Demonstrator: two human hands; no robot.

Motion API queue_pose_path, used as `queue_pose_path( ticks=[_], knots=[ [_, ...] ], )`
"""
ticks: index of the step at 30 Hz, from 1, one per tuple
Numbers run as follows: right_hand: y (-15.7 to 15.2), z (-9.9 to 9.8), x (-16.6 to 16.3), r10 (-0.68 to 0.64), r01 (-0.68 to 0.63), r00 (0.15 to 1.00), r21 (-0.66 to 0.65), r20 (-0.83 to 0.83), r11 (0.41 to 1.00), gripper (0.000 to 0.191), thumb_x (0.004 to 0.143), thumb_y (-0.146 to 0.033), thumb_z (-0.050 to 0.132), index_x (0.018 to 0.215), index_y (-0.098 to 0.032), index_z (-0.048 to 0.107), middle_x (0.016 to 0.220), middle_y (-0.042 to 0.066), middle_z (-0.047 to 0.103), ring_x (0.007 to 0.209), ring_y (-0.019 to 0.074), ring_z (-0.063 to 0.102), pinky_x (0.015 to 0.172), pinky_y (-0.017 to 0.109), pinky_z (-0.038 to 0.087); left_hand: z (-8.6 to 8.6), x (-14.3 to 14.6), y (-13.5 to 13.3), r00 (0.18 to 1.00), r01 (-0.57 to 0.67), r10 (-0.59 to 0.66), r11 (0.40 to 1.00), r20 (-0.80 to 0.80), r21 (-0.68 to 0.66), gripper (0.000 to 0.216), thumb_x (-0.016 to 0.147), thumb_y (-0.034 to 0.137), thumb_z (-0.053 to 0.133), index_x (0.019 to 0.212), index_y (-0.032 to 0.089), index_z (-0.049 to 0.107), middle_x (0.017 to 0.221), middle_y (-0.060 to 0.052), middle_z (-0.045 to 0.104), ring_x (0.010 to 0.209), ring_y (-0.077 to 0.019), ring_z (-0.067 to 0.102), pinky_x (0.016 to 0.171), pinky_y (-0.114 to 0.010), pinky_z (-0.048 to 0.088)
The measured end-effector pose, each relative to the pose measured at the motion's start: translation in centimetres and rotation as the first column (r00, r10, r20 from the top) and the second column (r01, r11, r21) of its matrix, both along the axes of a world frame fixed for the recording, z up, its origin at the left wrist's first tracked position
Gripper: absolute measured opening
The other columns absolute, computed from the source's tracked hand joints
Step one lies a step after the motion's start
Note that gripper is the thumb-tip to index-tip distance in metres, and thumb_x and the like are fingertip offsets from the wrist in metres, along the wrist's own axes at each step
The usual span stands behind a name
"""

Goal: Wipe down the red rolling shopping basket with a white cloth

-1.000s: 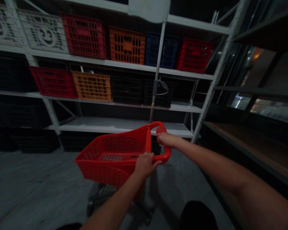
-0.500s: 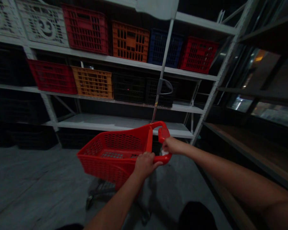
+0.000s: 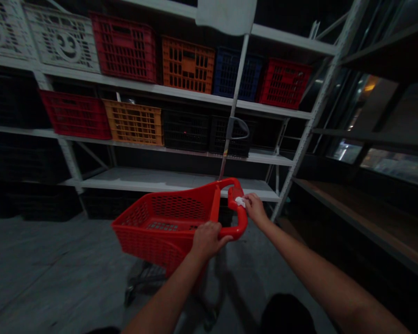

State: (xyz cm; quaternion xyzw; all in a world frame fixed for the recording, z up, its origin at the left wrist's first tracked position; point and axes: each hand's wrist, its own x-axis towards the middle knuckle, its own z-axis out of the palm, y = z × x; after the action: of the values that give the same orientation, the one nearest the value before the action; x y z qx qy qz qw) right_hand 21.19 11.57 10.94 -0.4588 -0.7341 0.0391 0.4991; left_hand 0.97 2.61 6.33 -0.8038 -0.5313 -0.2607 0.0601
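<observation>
A red plastic shopping cart [image 3: 167, 195] stands in front of me, its basket pointing left and its looped handle at the right. My left hand [image 3: 208, 239] is closed over the cart's near rim, where the handle begins, with the thumb along the handle. In my right hand [image 3: 255, 208] a crumpled white tissue [image 3: 240, 201] is pinched, pressed against the handle's middle part. A grey pole with a loop grip [image 3: 238, 128] rises behind the handle and carries a pale panel [image 3: 226, 16] on top.
White metal shelves [image 3: 153, 184] hold several plastic crates, among them an orange crate [image 3: 188, 65] and a yellow crate [image 3: 134, 122]. Brown shelf boards [image 3: 362, 218] run along my right side. The cart's wheels rest on a grey concrete floor [image 3: 31, 269].
My right hand has moved from the near curve of the handle up to its middle, and the white tissue now shows more. My left hand has stayed on the rim.
</observation>
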Motion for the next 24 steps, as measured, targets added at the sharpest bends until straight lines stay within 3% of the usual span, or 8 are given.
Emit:
queue_pose_path(
  ticks=[5, 8, 10, 13, 16, 18, 21, 24],
  knots=[
    [-7.4, -4.6, -2.7, -0.041, -0.078, 0.858, -0.208, -0.512, 0.975, 0.019, 0.076, -0.035, 0.048, 0.080, -0.016, 0.053, 0.065, 0.000, 0.055, 0.053, 0.0127, 0.047, 0.047, 0.022, 0.037, 0.1, -0.4, 0.0, 1.000, -0.006, 0.006, 1.000, 0.003, -0.010, 0.054, 0.075, 0.064, 0.028, 0.080, 0.018, 0.055, 0.082, -0.008, 0.060, 0.081, -0.0202, 0.053, 0.069, -0.030, 0.037],
    [-11.0, -6.6, -4.5, -0.050, -0.090, 0.785, -0.192, -0.617, 0.977, 0.017, 0.075, -0.035, 0.051, 0.079, -0.018, 0.050, 0.066, 0.000, 0.055, 0.053, 0.0120, 0.048, 0.046, 0.021, 0.037, 0.2, -0.6, 0.0, 1.000, -0.011, 0.011, 1.000, -0.012, -0.018, 0.054, 0.075, 0.065, 0.029, 0.079, 0.018, 0.055, 0.080, -0.007, 0.060, 0.078, -0.0195, 0.054, 0.067, -0.029, 0.037],
    [-11.0, -7.0, -4.9, -0.066, -0.019, 0.784, -0.130, -0.618, 0.991, 0.016, 0.073, -0.033, 0.052, 0.078, -0.018, 0.049, 0.071, 0.001, 0.055, 0.061, 0.0132, 0.051, 0.052, 0.021, 0.040, 0.2, -0.6, 0.1, 1.000, -0.013, 0.013, 1.000, -0.013, -0.017, 0.054, 0.075, 0.065, 0.029, 0.079, 0.018, 0.056, 0.080, -0.007, 0.060, 0.078, -0.0192, 0.054, 0.067, -0.028, 0.037],
    [-8.0, -6.8, -4.3, -0.151, 0.084, 0.715, -0.130, -0.682, 0.988, 0.018, 0.073, -0.033, 0.049, 0.082, -0.017, 0.048, 0.076, 0.003, 0.054, 0.065, 0.0140, 0.053, 0.054, 0.023, 0.043, 0.0, -0.6, 0.1, 1.000, -0.014, 0.014, 1.000, 0.002, 0.004, 0.054, 0.074, 0.066, 0.030, 0.080, 0.019, 0.056, 0.081, -0.007, 0.061, 0.080, -0.0194, 0.054, 0.067, -0.028, 0.037],
    [-6.1, -6.6, -4.2, -0.161, 0.016, 0.599, -0.189, -0.784, 0.982, 0.021, 0.072, -0.034, 0.047, 0.085, -0.017, 0.047, 0.078, 0.004, 0.055, 0.060, 0.0131, 0.054, 0.050, 0.023, 0.044, -0.4, -1.0, 0.0, 1.000, -0.007, 0.007, 1.000, -0.005, 0.016, 0.054, 0.074, 0.066, 0.030, 0.079, 0.019, 0.056, 0.080, -0.006, 0.061, 0.079, -0.0192, 0.054, 0.068, -0.028, 0.037],
    [-7.0, -6.8, -5.1, -0.124, -0.043, 0.557, -0.178, -0.821, 0.983, 0.022, 0.073, -0.035, 0.048, 0.087, -0.017, 0.047, 0.081, 0.004, 0.056, 0.061, 0.0131, 0.055, 0.051, 0.023, 0.045, -0.7, -1.6, -0.1, 1.000, -0.006, 0.007, 1.000, -0.018, 0.021, 0.055, 0.073, 0.067, 0.029, 0.079, 0.019, 0.056, 0.081, -0.007, 0.061, 0.080, -0.0195, 0.054, 0.068, -0.028, 0.037],
    [-10.3, -7.3, -6.7, -0.100, -0.111, 0.565, -0.195, -0.819, 0.975, 0.022, 0.076, -0.036, 0.050, 0.089, -0.018, 0.047, 0.078, 0.003, 0.057, 0.060, 0.0128, 0.055, 0.049, 0.021, 0.043, -1.0, -2.8, -0.1, 1.000, 0.001, -0.001, 1.000, -0.022, 0.024, 0.058, 0.072, 0.069, 0.028, 0.080, 0.019, 0.055, 0.081, -0.007, 0.060, 0.079, -0.0195, 0.054, 0.067, -0.028, 0.037],
    [-11.4, -6.9, -6.9, -0.061, -0.108, 0.660, -0.175, -0.749, 0.979, 0.024, 0.077, -0.032, 0.050, 0.096, -0.018, 0.052, 0.080, 0.003, 0.058, 0.064, 0.0135, 0.056, 0.051, 0.021, 0.043, -1.2, -4.0, 0.0, 0.999, 0.041, -0.041, 0.999, -0.001, 0.028, 0.060, 0.072, 0.070, 0.023, 0.079, 0.019, 0.056, 0.078, -0.006, 0.060, 0.076, -0.0184, 0.054, 0.067, -0.028, 0.037]
  ],
)
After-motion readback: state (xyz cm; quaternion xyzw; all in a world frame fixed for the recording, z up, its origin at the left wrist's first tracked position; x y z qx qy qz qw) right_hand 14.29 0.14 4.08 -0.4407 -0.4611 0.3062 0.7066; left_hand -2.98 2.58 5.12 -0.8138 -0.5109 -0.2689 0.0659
